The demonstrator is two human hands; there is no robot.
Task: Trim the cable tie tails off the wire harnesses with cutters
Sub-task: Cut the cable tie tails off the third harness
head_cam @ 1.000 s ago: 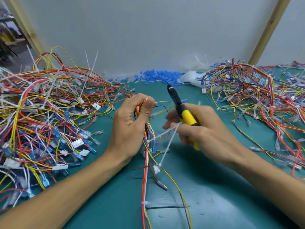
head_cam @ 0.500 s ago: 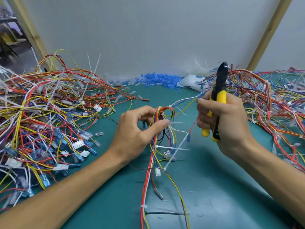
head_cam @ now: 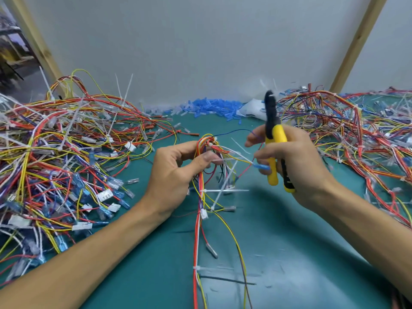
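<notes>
My left hand point(head_cam: 176, 175) pinches the looped top of a wire harness point(head_cam: 201, 219) of red, yellow and white wires, lifted above the green mat point(head_cam: 278, 253). White cable tie tails point(head_cam: 225, 190) stick out sideways from the harness below my fingers. My right hand point(head_cam: 292, 161) grips yellow-and-black cutters point(head_cam: 275, 141), the black jaws pointing up near the wall. The fingertips of that hand also touch a blue-capped wire end point(head_cam: 260, 167) from the harness. Whether the jaws are open is blurred.
A big tangle of harnesses with long uncut ties point(head_cam: 60, 152) covers the left of the mat. Another harness pile point(head_cam: 361, 143) lies on the right. Blue caps point(head_cam: 207, 108) and a white bag point(head_cam: 252, 110) sit along the back wall. Wooden posts frame both sides.
My right hand turned the cutters from lying low over the mat to upright and drew back toward the harness. My left hand raised the harness loop and shifted right.
</notes>
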